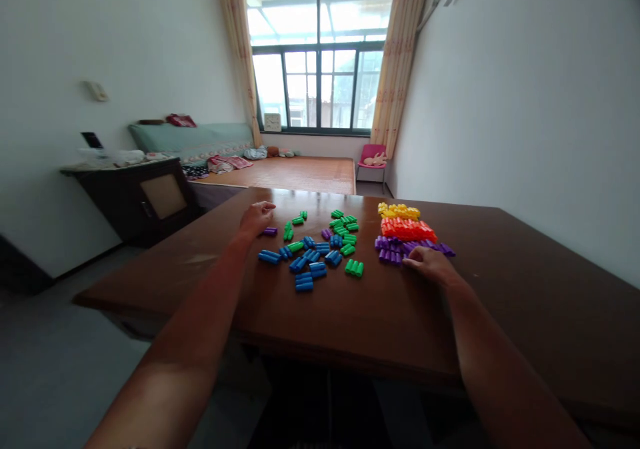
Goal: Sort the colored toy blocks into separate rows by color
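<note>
At the left of the scattered pieces, my left hand (pixel 257 218) hovers over the table with its fingers reaching out and nothing visible in them. Just below its fingers lies a purple plastic piece (pixel 270 231) made of joined tubes. My right hand (pixel 426 262) has its fingers together at the near edge of a purple group (pixel 390 256), on one of its pieces; the fingertips partly hide it. Behind that group are rows of orange pieces (pixel 407 229) and yellow pieces (pixel 399 211). Between my hands lie several blue pieces (pixel 304 282) and green pieces (pixel 355 268).
The pieces lie on a brown wooden table (pixel 390 329). Beyond it is a low bed (pixel 310 169) with cloths on it. A pink chair (pixel 374 154) stands by the window, and a dark cabinet (pixel 140 196) is at the left.
</note>
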`<act>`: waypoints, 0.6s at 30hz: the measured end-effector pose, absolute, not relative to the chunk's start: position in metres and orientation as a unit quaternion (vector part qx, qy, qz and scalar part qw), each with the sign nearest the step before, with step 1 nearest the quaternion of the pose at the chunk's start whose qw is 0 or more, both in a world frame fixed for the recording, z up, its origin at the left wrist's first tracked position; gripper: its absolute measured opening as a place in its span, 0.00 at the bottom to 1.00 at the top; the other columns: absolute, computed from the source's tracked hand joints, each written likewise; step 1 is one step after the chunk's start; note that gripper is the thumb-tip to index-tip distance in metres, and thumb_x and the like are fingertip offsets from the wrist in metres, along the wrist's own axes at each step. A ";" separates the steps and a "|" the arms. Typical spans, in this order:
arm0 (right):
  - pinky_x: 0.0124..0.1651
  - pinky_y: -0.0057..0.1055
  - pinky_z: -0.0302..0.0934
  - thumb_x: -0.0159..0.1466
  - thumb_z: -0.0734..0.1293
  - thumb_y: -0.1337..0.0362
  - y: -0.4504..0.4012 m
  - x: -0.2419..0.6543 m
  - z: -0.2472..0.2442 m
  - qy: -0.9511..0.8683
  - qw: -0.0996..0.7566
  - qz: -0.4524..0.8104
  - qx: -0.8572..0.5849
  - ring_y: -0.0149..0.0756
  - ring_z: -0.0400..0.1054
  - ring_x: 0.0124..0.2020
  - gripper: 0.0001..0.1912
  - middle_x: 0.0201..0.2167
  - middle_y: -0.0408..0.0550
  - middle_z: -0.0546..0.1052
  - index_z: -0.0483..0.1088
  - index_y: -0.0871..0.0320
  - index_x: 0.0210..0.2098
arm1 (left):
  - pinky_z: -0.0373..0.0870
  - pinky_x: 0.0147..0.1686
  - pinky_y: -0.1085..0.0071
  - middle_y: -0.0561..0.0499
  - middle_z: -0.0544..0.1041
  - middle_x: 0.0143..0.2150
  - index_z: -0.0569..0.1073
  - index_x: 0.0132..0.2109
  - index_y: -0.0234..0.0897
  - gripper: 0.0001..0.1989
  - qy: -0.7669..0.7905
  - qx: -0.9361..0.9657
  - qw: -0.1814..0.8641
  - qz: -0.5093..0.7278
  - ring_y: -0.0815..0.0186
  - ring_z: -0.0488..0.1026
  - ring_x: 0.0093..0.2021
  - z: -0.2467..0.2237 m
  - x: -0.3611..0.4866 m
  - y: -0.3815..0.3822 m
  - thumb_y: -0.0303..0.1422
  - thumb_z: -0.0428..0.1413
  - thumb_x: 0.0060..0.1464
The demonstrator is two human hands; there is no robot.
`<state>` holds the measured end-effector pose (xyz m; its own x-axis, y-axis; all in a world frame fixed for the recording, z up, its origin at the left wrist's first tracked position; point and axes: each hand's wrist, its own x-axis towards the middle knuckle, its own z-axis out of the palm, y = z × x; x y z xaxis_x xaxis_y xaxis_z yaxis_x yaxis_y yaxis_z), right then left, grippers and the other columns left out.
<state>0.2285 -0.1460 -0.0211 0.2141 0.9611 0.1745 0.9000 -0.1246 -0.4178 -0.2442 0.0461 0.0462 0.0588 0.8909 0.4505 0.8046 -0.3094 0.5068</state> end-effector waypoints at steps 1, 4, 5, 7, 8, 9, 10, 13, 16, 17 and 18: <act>0.31 0.32 0.59 0.56 0.67 0.51 -0.145 0.229 -0.023 -0.626 0.229 0.066 -0.742 0.38 0.71 0.27 0.14 0.26 0.47 0.78 0.74 0.56 0.29 | 0.70 0.42 0.72 0.48 0.80 0.40 0.78 0.45 0.36 0.15 0.597 0.716 0.077 0.353 0.63 0.75 0.40 0.043 -0.261 0.049 0.33 0.53 0.51; 0.32 0.33 0.60 0.58 0.63 0.47 -0.142 0.232 -0.025 -0.621 0.269 0.032 -0.735 0.40 0.72 0.29 0.19 0.28 0.48 0.79 0.74 0.55 0.33 | 0.71 0.42 0.72 0.47 0.80 0.41 0.77 0.44 0.34 0.16 0.608 0.715 0.139 0.316 0.62 0.76 0.41 0.031 -0.294 0.050 0.36 0.55 0.50; 0.33 0.33 0.61 0.59 0.61 0.47 -0.141 0.232 -0.024 -0.617 0.284 0.017 -0.734 0.40 0.72 0.30 0.19 0.29 0.49 0.79 0.74 0.55 0.34 | 0.70 0.44 0.71 0.46 0.80 0.42 0.77 0.44 0.34 0.17 0.606 0.722 0.155 0.297 0.60 0.75 0.43 0.026 -0.299 0.049 0.38 0.56 0.49; 0.34 0.34 0.61 0.59 0.60 0.48 -0.140 0.228 -0.023 -0.610 0.304 -0.006 -0.732 0.41 0.73 0.30 0.19 0.30 0.49 0.79 0.73 0.55 0.36 | 0.67 0.50 0.68 0.44 0.79 0.46 0.76 0.46 0.35 0.20 0.601 0.737 0.164 0.264 0.57 0.73 0.49 0.016 -0.300 0.046 0.41 0.58 0.48; 0.34 0.35 0.62 0.59 0.60 0.48 -0.140 0.224 -0.022 -0.610 0.309 -0.014 -0.729 0.42 0.73 0.31 0.19 0.30 0.49 0.79 0.73 0.55 0.36 | 0.65 0.53 0.65 0.43 0.78 0.48 0.76 0.47 0.36 0.21 0.601 0.742 0.159 0.251 0.56 0.71 0.52 0.011 -0.298 0.045 0.43 0.59 0.47; 0.35 0.35 0.62 0.59 0.60 0.49 -0.140 0.220 -0.021 -0.613 0.312 -0.021 -0.725 0.42 0.73 0.31 0.18 0.31 0.49 0.79 0.73 0.55 0.36 | 0.62 0.56 0.63 0.43 0.77 0.50 0.75 0.48 0.38 0.22 0.603 0.745 0.149 0.243 0.54 0.68 0.56 0.007 -0.294 0.045 0.44 0.59 0.47; 0.35 0.36 0.63 0.59 0.60 0.50 -0.140 0.216 -0.021 -0.618 0.314 -0.024 -0.720 0.43 0.74 0.32 0.18 0.31 0.50 0.80 0.73 0.54 0.37 | 0.59 0.58 0.60 0.43 0.75 0.52 0.75 0.49 0.39 0.23 0.606 0.747 0.140 0.234 0.53 0.65 0.59 0.003 -0.290 0.044 0.45 0.60 0.47; 0.39 0.36 0.64 0.60 0.60 0.51 -0.141 0.203 -0.022 -0.636 0.318 -0.014 -0.703 0.43 0.74 0.34 0.16 0.32 0.49 0.80 0.72 0.54 0.38 | 0.56 0.59 0.53 0.44 0.72 0.56 0.73 0.51 0.44 0.23 0.602 0.762 0.129 0.201 0.50 0.59 0.63 -0.005 -0.279 0.047 0.46 0.59 0.48; 0.41 0.36 0.64 0.60 0.61 0.52 -0.141 0.196 -0.022 -0.649 0.322 0.002 -0.689 0.44 0.75 0.36 0.16 0.33 0.49 0.80 0.72 0.54 0.38 | 0.58 0.57 0.55 0.48 0.73 0.56 0.73 0.50 0.48 0.18 0.582 0.787 0.102 0.176 0.52 0.61 0.60 -0.012 -0.276 0.051 0.43 0.57 0.51; 0.41 0.36 0.65 0.60 0.61 0.52 -0.141 0.195 -0.021 -0.650 0.326 0.004 -0.686 0.44 0.75 0.36 0.15 0.33 0.49 0.80 0.73 0.54 0.38 | 0.60 0.56 0.57 0.49 0.73 0.56 0.74 0.50 0.49 0.17 0.583 0.788 0.083 0.178 0.52 0.62 0.59 -0.015 -0.277 0.051 0.42 0.56 0.53; 0.41 0.36 0.65 0.60 0.61 0.53 -0.141 0.194 -0.021 -0.650 0.329 0.005 -0.684 0.43 0.75 0.36 0.15 0.33 0.49 0.80 0.73 0.54 0.38 | 0.61 0.55 0.58 0.49 0.73 0.55 0.74 0.50 0.49 0.16 0.587 0.785 0.063 0.185 0.53 0.63 0.57 -0.017 -0.278 0.052 0.41 0.55 0.54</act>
